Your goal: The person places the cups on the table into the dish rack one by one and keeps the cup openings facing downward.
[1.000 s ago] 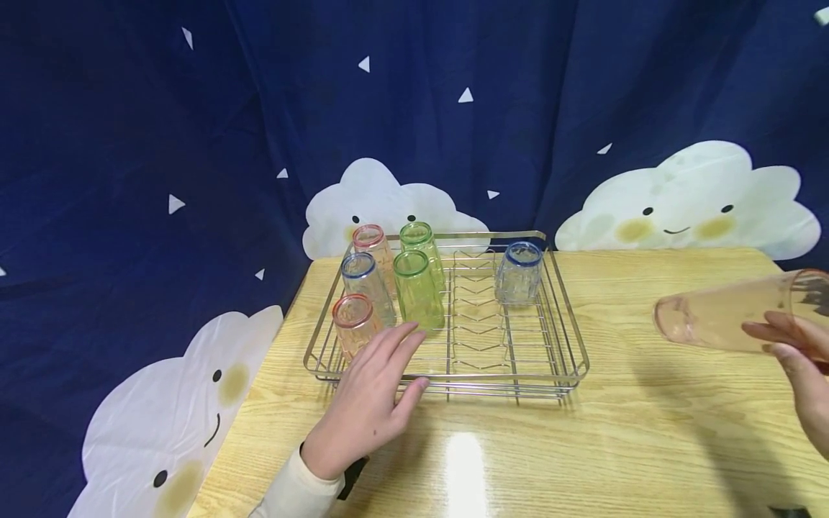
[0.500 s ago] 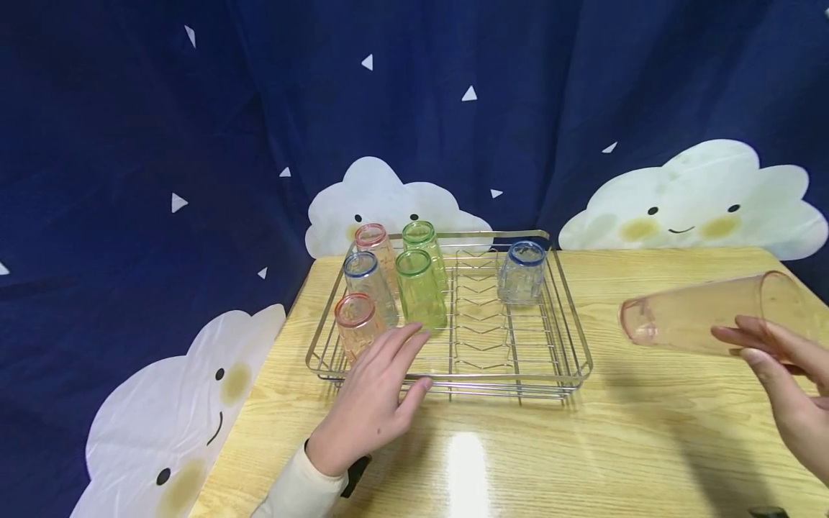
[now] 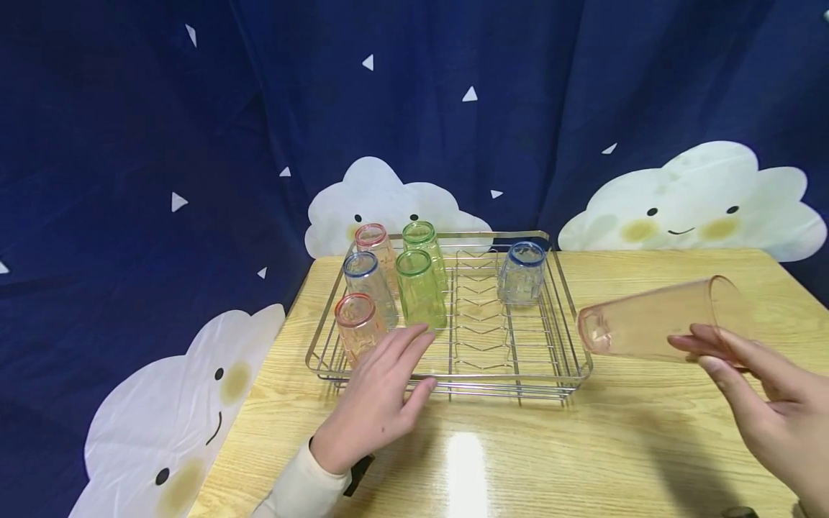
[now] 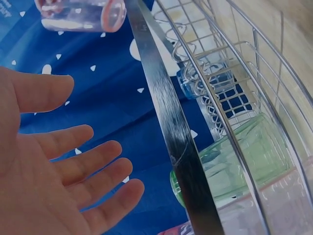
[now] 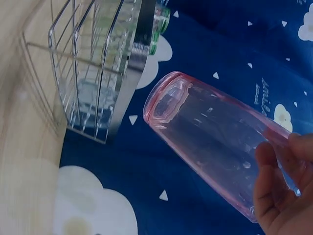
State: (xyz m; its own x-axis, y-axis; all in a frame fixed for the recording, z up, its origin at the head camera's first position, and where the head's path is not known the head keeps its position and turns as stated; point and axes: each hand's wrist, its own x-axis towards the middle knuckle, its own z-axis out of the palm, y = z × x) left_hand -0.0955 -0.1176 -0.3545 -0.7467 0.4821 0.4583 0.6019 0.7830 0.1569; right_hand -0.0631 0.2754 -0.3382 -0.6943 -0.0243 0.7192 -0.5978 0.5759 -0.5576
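My right hand (image 3: 771, 403) pinches a tall clear pink drinking glass (image 3: 648, 320) near its mouth, to the right of the wire dish rack (image 3: 482, 378). The glass lies tilted nearly sideways in the air, its thick base pointing left at the rack's right side. My left hand (image 3: 378, 396) is at the rack's front left rail, fingers spread and loosely bent, holding nothing. Just beyond its fingers stand a pink glass (image 3: 358, 327) and a green glass (image 3: 422, 295) in the rack. The left wrist view shows the empty palm beside the metal rail (image 4: 168, 117).
Further back in the rack are a tall blue glass (image 3: 372, 284), another pink glass (image 3: 376, 244) and another green glass (image 3: 424, 241). A short blue glass (image 3: 521, 277) stands at the back right. The wooden table (image 3: 537, 460) meets a dark blue cloud-patterned curtain (image 3: 414, 108).
My right hand has brought the pink glass leftward, from the right edge of the head view to beside the rack. My left hand has stayed nearly still.
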